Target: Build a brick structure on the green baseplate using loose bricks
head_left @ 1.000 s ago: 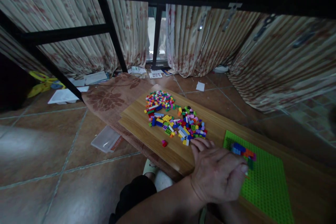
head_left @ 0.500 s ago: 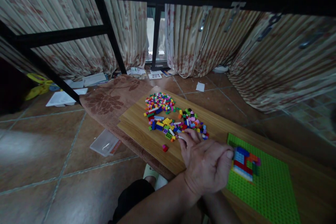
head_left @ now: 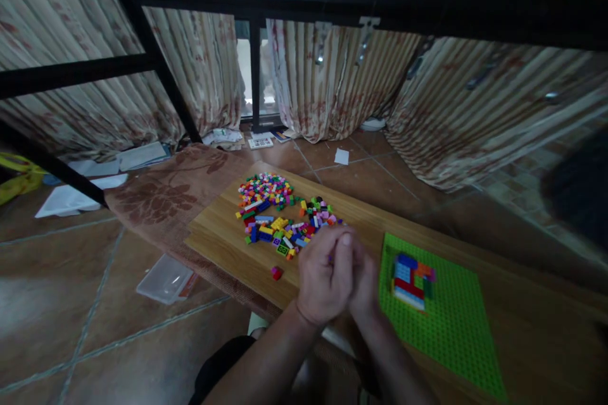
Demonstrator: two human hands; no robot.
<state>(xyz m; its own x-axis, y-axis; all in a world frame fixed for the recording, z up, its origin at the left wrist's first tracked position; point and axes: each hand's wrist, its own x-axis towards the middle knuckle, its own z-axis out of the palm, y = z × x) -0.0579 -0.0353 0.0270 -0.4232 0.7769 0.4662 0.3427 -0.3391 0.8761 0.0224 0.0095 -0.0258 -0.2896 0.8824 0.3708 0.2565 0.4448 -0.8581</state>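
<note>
My left hand [head_left: 324, 278] and my right hand [head_left: 365, 280] are pressed together above the wooden board [head_left: 223, 242], fingers closed on each other. What they pinch is hidden. Just beyond them lies a pile of small coloured bricks [head_left: 278, 215], and a single red brick [head_left: 276, 273] sits apart to the left of my left hand. Right of my hands a green baseplate [head_left: 451, 323] carries a small build of blue, red and white bricks [head_left: 410, 276].
The board rests on a brown floral mat [head_left: 156, 193] over a tiled floor. A clear plastic lid [head_left: 164, 278] and papers [head_left: 71, 199] lie on the floor at left. A black metal frame [head_left: 332, 3] and striped curtains [head_left: 332, 82] stand behind.
My left hand has lifted off the edge of the brick pile and come together with my right hand, which has come up into view. The view has shifted, so everything sits further left.
</note>
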